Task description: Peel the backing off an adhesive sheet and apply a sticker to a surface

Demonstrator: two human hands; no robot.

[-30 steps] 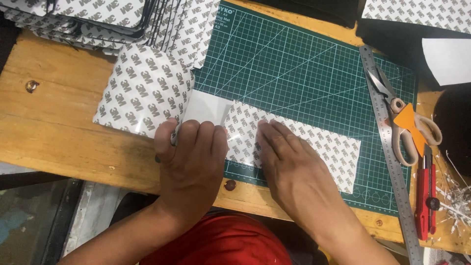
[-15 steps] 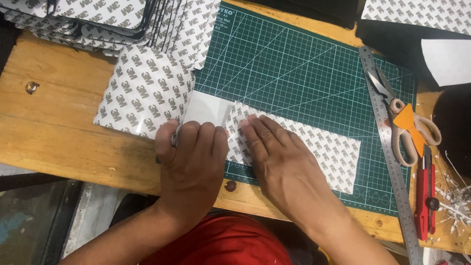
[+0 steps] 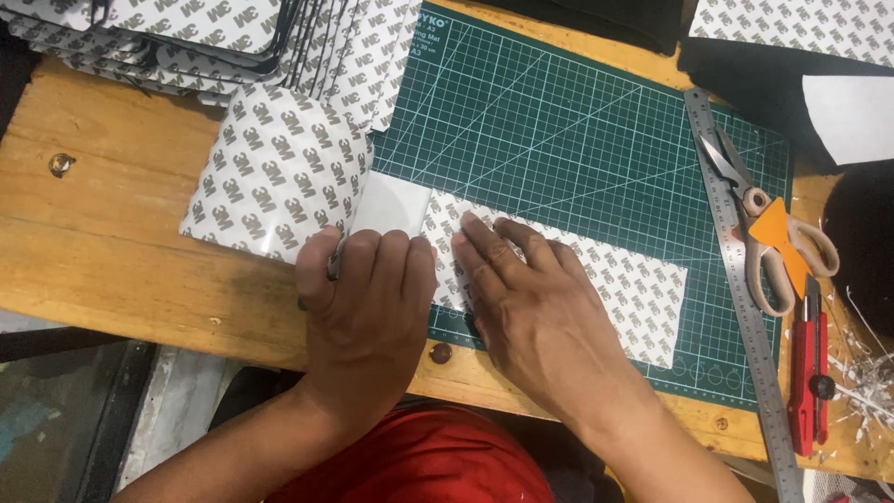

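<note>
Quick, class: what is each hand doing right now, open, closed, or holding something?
Left hand: pressed flat on the printed backing sheet, a thin tool under its fingers.
Right hand: open, flat on the same sheet.

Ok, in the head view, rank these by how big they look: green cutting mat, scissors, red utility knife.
Largest to smallest:
1. green cutting mat
2. scissors
3. red utility knife, close to the scissors in length but slimmer.

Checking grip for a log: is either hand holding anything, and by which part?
Neither visibly grips anything: left hand and right hand press flat on the printed sheet, at its left end.
</note>
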